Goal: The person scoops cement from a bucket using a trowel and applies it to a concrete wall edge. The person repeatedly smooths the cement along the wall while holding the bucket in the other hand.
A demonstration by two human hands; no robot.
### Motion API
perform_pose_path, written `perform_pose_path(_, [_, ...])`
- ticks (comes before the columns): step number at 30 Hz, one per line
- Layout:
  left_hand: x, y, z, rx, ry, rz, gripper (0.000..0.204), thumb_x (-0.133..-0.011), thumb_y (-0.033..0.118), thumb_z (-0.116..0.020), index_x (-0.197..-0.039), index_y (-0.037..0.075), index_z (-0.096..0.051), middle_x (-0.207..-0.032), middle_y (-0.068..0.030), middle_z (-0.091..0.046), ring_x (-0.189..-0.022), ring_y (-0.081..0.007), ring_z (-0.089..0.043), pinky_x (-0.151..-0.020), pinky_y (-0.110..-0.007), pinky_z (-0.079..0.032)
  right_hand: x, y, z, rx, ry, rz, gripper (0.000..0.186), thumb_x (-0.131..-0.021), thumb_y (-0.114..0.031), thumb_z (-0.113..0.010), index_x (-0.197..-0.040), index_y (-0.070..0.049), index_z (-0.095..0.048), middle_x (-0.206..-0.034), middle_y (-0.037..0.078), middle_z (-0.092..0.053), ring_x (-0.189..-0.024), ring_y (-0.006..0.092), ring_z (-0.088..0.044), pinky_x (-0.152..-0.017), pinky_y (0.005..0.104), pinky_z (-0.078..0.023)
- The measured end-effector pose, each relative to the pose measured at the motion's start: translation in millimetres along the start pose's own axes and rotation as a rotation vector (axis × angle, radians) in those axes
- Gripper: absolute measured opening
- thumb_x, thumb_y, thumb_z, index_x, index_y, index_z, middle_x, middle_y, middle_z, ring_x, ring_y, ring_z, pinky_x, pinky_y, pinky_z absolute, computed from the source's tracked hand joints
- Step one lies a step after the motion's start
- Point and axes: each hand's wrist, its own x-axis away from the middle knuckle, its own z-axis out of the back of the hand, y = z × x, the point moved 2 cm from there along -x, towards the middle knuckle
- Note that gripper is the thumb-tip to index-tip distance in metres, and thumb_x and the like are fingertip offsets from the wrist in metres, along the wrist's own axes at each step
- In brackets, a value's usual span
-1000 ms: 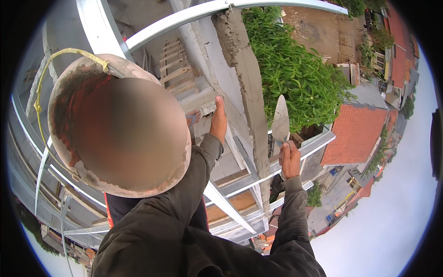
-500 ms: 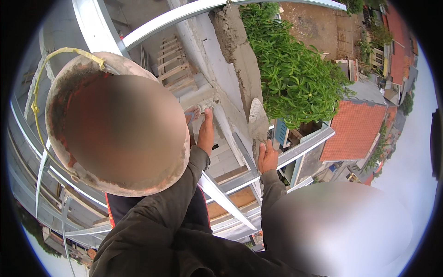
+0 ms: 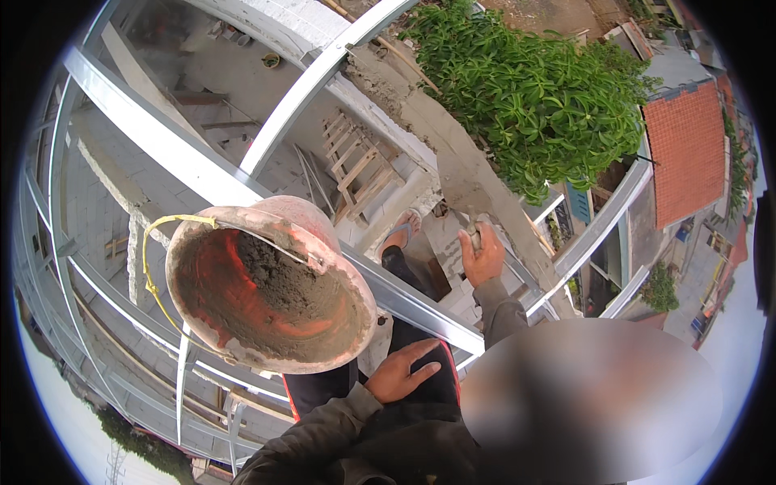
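Metal framing [image 3: 153, 133] | grey-crusted bucket [image 3: 307, 222], reddish inside | left hand [image 3: 402, 373] spread over leg [image 3: 408, 341] | right hand [image 3: 485, 259] pinching trowel [image 3: 475, 236]

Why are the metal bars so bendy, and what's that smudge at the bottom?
Head view: the fisheye lens makes the metal beams look curved; head view, lower right: a blurred patch hides what's beneath; head view: the mortar looks clear.

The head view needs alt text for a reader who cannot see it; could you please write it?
A person's right hand holds a mostly hidden grey object near a rough wall; the left hand is open over the legs. At left, a bucket holds grey mortar among metal beams.
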Motion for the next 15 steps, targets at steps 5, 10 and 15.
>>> perform_pose_path(5, [101, 17, 29, -0.263, 0.024, 0.36, 0.054, -0.101, 0.035, -0.066, -0.144, 0.003, -0.057, -0.144, -0.0221, -0.06, -0.134, -0.0381, -0.057, -0.111, -0.045, -0.047, -72, -38, -86, -0.165, 0.121, -0.068, 0.036, -0.097, -0.036, -0.069, -0.113, -0.003, -0.064, -0.108, 0.02, -0.07, -0.098, 0.0444, -0.068, -0.081, 0.0494, -0.055])
perform_pose_path(10, [166, 15, 52, -0.445, 0.269, 0.343, 0.051, -0.094, 0.028, -0.074, -0.138, 0.004, -0.063, -0.142, -0.02, -0.061, -0.135, -0.0404, -0.055, -0.115, -0.052, -0.041, -45, 17, -107, 0.003, 0.081, -0.192, 0.037, -0.098, -0.038, -0.067, -0.115, -0.005, -0.062, -0.112, 0.017, -0.069, -0.101, 0.0424, -0.068, -0.084, 0.0518, -0.055])
perform_pose_path(15, [183, -6, 60, -0.681, 0.382, 0.301, 0.057, -0.094, 0.033, -0.073, -0.141, 0.004, -0.059, -0.151, -0.0234, -0.052, -0.144, -0.0461, -0.042, -0.121, -0.061, -0.027, 37, 56, -67, 0.09, -0.108, -0.306, 0.037, -0.098, -0.035, -0.065, -0.118, -0.004, -0.061, -0.116, 0.019, -0.068, -0.103, 0.0439, -0.067, -0.084, 0.0532, -0.054])
